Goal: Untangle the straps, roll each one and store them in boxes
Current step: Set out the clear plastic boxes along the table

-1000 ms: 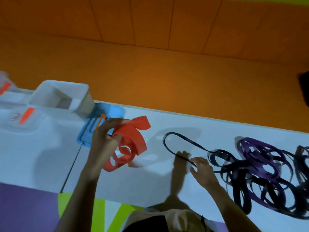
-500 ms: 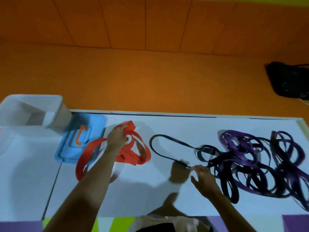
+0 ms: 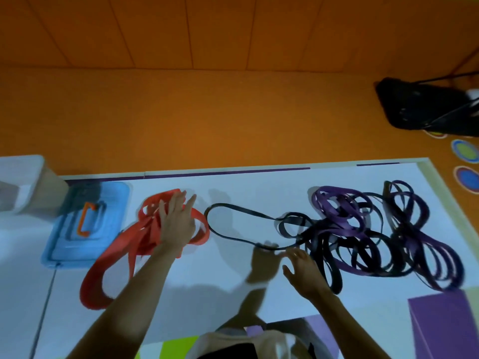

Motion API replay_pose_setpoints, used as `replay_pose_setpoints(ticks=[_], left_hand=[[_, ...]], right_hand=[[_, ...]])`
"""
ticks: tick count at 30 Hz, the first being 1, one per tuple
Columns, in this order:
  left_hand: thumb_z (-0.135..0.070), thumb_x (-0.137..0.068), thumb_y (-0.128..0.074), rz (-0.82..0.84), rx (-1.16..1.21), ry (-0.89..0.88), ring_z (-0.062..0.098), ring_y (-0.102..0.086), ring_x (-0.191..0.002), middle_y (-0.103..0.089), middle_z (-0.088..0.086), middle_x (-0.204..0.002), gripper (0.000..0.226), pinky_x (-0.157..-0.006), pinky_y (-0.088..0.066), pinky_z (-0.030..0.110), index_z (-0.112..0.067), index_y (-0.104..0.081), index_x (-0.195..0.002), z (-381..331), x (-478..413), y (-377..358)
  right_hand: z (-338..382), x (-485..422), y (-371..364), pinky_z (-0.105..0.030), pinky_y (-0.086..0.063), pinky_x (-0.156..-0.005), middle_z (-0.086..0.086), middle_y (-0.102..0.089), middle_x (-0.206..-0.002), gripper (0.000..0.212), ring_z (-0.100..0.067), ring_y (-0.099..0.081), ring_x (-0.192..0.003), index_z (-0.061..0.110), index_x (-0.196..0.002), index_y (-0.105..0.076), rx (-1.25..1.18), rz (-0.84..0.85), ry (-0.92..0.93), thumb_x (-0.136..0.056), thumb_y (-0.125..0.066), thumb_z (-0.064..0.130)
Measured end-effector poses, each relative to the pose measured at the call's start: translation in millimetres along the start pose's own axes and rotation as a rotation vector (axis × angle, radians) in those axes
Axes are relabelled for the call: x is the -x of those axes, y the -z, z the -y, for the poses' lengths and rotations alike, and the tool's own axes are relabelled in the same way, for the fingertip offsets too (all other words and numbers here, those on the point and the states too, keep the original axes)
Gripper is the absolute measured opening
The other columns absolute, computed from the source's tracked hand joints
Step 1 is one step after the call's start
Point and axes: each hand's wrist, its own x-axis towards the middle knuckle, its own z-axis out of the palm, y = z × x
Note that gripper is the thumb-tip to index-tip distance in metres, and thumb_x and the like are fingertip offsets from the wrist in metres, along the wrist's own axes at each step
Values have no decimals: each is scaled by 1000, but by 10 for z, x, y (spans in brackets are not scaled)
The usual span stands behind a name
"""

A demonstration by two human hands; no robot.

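We have just set down the wide red flat strap. A second ago our left hand held it lifted in a loose coil. Now it sprawls left of centre on the white tabletop, with one long loop trailing toward the lower left. The left hand lies on top of the bundle with straight, spread fingers, pressing it flat rather than clutching it.

Our right hand was pinching the thin black strap a moment ago and has let go. Its fingers are loose and apart, with the tips just beside the strap's near run; we cannot tell whether they touch it. That black strap makes one open loop at centre frame and then runs right into the heap of purple and black straps, which remains knotted together.

So we judge the red strap freed but not yet rolled, and nothing boxed in what we can see. The pale translucent plastic box stands at the left edge. Its blue lid with an orange handle lies flat just beside the red strap.

Beyond the table's far edge is an orange floor with panel seams. A black bag sits at upper right, with round coloured floor markers below it. A purple block fills the lower right corner.
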Motion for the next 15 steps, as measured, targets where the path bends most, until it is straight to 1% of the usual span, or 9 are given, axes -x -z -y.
replay_pose_setpoints(ticks=[2, 3, 5, 6, 8, 10, 12, 13, 15], left_hand=[[-26, -88, -71, -4, 39, -138, 29, -30, -154, -42, 5, -162, 68, -124, -16, 59, -29, -49, -153, -380, -2, -10], [-34, -92, -69, 48, 56, -213, 28, -27, -156, -37, 5, -166, 69, -125, -15, 58, -31, -43, -156, -553, -24, -48], [-51, -95, -65, 268, 52, -283, 26, -9, -161, -12, 3, -174, 82, -127, -8, 57, -39, -21, -163, -831, -92, -148], [-55, -93, -67, 368, 36, -293, 25, -1, -162, 0, 1, -175, 92, -127, -4, 58, -42, -10, -164, -957, -124, -190], [-56, -86, -75, 513, 16, -301, 27, 10, -161, 16, -1, -174, 111, -124, 1, 65, -45, 4, -164, -1207, -169, -304], [-54, -80, -82, 594, -1, -297, 29, 17, -160, 24, -1, -172, 125, -121, 3, 70, -45, 12, -162, -1404, -199, -435], [-50, -77, -85, 623, -10, -291, 29, 19, -159, 26, -1, -171, 132, -120, 4, 71, -46, 17, -160, -1575, -218, -531], [-48, -77, -86, 624, -20, -294, 30, 18, -159, 25, -1, -171, 134, -120, 3, 71, -46, 19, -160, -1666, -227, -574], [-44, -77, -85, 636, -39, -289, 30, 12, -160, 19, 0, -173, 134, -120, 0, 71, -45, 20, -160, -1854, -234, -654]], right_hand=[[-75, 34, 32, -41, -45, -112, 3, -54, -145, 35, -19, -46, -139, 32, -137, -59, 0, -17, 4, -102, -57, 31], [-123, 50, 41, -41, -46, -110, 4, -55, -143, 35, -19, -47, -138, 32, -136, -59, -2, -27, 10, -102, -57, 31], [-204, 86, 76, -41, -46, -109, 4, -56, -141, 35, -21, -48, -135, 32, -135, -60, -9, -47, 13, -100, -57, 29], [-252, 102, 104, -40, -47, -108, 4, -56, -141, 35, -21, -48, -134, 31, -135, -60, -8, -61, 12, -100, -57, 28], [-367, 137, 165, -40, -49, -103, 4, -57, -140, 35, -20, -49, -133, 30, -133, -61, 1, -87, 6, -99, -58, 27], [-527, 185, 222, -43, -53, -96, 4, -56, -135, 34, -22, -52, -127, 29, -130, -62, 0, -114, 1, -97, -57, 26], [-752, 222, 259, -48, -56, -88, 1, -58, -130, 34, -27, -57, -119, 24, -126, -65, -27, -163, -14, -92, -58, 24], [-869, 234, 296, -50, -56, -87, -2, -59, -131, 35, -31, -58, -118, 22, -126, -65, -37, -185, -39, -91, -61, 21], [-1110, 236, 392, -53, -56, -89, -9, -54, -141, 41, -37, -57, -125, 20, -130, -65, -64, -205, -115, -89, -69, 16]])
